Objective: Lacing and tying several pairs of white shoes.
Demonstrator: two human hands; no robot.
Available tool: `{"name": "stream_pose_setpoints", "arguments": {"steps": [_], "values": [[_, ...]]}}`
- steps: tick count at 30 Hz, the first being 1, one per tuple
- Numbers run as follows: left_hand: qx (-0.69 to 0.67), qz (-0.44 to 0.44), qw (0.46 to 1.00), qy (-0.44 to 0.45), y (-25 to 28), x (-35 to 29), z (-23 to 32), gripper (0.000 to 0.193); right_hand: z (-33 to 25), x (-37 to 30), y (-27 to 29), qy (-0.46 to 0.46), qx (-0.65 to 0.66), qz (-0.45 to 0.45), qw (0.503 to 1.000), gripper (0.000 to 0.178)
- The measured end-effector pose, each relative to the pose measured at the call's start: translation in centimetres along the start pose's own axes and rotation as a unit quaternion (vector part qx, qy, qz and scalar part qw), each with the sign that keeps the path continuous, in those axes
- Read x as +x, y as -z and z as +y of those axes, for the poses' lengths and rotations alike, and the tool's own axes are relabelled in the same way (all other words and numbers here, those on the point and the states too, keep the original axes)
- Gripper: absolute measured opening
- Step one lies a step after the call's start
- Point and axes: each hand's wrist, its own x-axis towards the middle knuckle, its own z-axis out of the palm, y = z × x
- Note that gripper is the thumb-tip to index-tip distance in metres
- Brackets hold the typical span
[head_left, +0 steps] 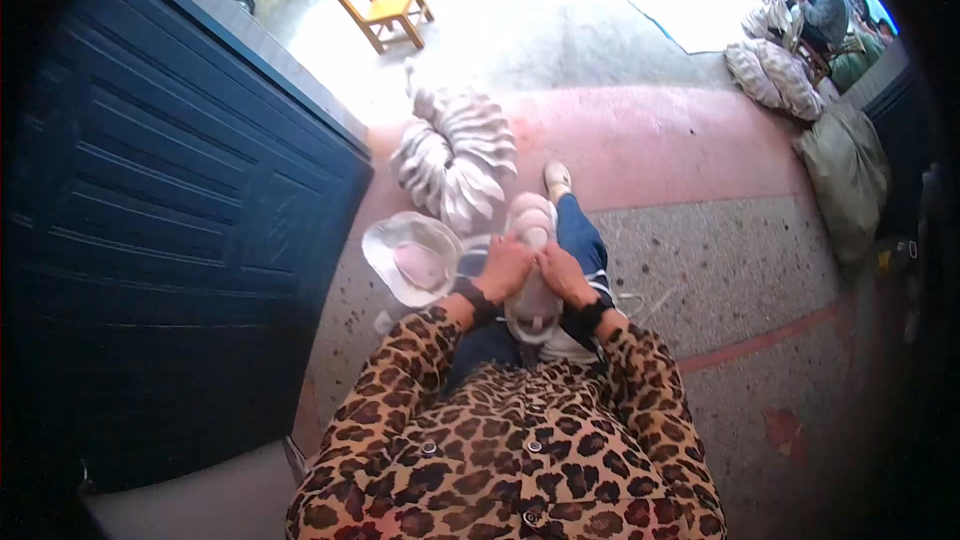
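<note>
"Speckled stone floor (720,270) lies beneath the fingers. What's beyond?"

"Ahead of them, a pinkish strip (650,140), then bright pavement (560,30) with a yellow wooden chair (392,8), forward-left. Dark panelled door (190,170), well to their left."

"And the hands?"

"Left hand (507,266) and right hand (565,272) nearly meet, fingers grasping a pale, rounded stack (530,210) that reaches just past their tips. White ridged bundles (455,155) lie forward-left."

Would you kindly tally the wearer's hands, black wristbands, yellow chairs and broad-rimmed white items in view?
Wearer's left hand and right hand: 2
Black wristbands: 2
Yellow chair: 1
Broad-rimmed white item: 1
Total: 6
</note>
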Motion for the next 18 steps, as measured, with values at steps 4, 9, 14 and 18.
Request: {"name": "stream_pose_setpoints", "arguments": {"steps": [4, 9, 14, 18], "values": [[0.051, 0.005, 0.999, -0.013, -0.4, -0.9, -0.3, 0.013, 1.1, -1.6, -0.2, -0.053, 0.14, 0.039, 0.988, 0.034], [0.076, -0.013, 0.991, -0.109, 0.9, 0.3, 0.2, 0.014, 2.1, -3.7, -1.0, -0.178, 0.346, -0.057, 0.919, 0.033], [0.089, -0.066, 0.984, -0.137, 0.6, 0.8, 0.7, 0.015, 0.2, -5.6, -1.7, -0.173, 0.347, -0.047, 0.921, 0.03], [0.102, -0.054, 0.973, -0.2, 0.9, 0.4, 0.5, 0.015, -0.7, -6.9, -1.9, -0.188, 0.325, -0.012, 0.927, 0.026]]}}
